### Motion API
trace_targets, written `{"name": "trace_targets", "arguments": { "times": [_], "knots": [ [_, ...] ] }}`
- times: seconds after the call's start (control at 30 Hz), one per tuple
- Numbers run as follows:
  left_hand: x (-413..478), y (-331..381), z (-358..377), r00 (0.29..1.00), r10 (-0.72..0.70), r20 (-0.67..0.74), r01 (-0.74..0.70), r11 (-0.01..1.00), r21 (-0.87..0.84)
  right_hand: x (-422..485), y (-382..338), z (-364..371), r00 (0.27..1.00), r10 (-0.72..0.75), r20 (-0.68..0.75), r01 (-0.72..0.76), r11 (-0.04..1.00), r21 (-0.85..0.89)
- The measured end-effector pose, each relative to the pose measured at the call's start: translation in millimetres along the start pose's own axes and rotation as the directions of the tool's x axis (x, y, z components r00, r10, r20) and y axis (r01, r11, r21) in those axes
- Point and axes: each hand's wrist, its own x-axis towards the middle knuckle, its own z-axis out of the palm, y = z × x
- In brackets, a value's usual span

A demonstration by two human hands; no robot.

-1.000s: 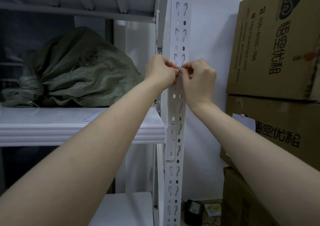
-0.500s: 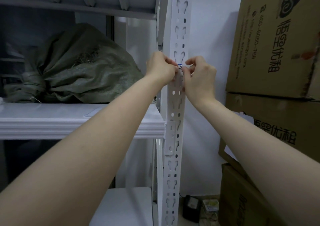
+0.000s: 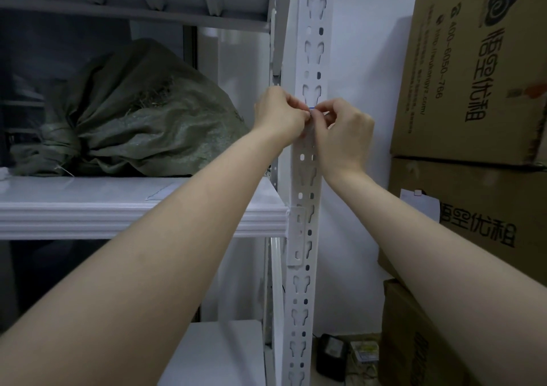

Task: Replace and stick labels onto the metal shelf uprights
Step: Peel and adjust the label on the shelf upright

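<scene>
A white perforated metal upright (image 3: pixel 305 208) runs top to bottom through the middle of the view. My left hand (image 3: pixel 278 116) and my right hand (image 3: pixel 343 134) meet in front of it at chest height, fingers curled. Between their fingertips they pinch a small white label with a blue edge (image 3: pixel 312 108), held against the upright's face. Most of the label is hidden behind my fingers.
A white shelf board (image 3: pixel 118 208) carries a green woven sack (image 3: pixel 133 116) to the left. Stacked cardboard boxes (image 3: pixel 473 90) stand close on the right. On the floor below lie a black adapter (image 3: pixel 331 356) and some small items.
Both hands stay at the same spot on the upright; the fingers have shifted slightly on the label and its blue edge shows between them.
</scene>
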Motion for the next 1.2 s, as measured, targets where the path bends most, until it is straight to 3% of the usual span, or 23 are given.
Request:
{"name": "trace_targets", "arguments": {
  "times": [0.13, 0.27, 0.37, 0.57, 0.77, 1.2],
  "knots": [
    [-1, 1, 0, 1.0, 0.001, -0.001, -0.001, 1.0, -0.001, 2, -4, -5, 0.999, 0.019, 0.044, -0.016, 0.998, -0.054],
    [-3, 2, 0, 1.0, 0.005, -0.007, -0.004, 1.0, 0.027, 5, -10, -5, 0.988, -0.027, 0.152, 0.057, 0.978, -0.201],
    [-6, 4, 0, 1.0, -0.003, -0.025, 0.004, 0.999, 0.038, 4, -8, -8, 0.98, 0.01, 0.197, 0.023, 0.986, -0.165],
    [-7, 5, -2, 1.0, -0.009, -0.01, 0.009, 1.0, 0.029, -16, 12, -10, 0.993, 0.001, 0.117, -0.004, 1.0, 0.024],
    [-5, 3, -1, 1.0, -0.017, 0.008, 0.017, 0.999, -0.031, -14, 8, -6, 0.998, -0.011, 0.058, 0.01, 1.0, 0.014],
    [-2, 1, 0, 1.0, 0.009, 0.001, -0.009, 0.999, -0.038, -16, -4, -3, 0.989, 0.148, 0.011, -0.148, 0.989, 0.026]
  ]
}}
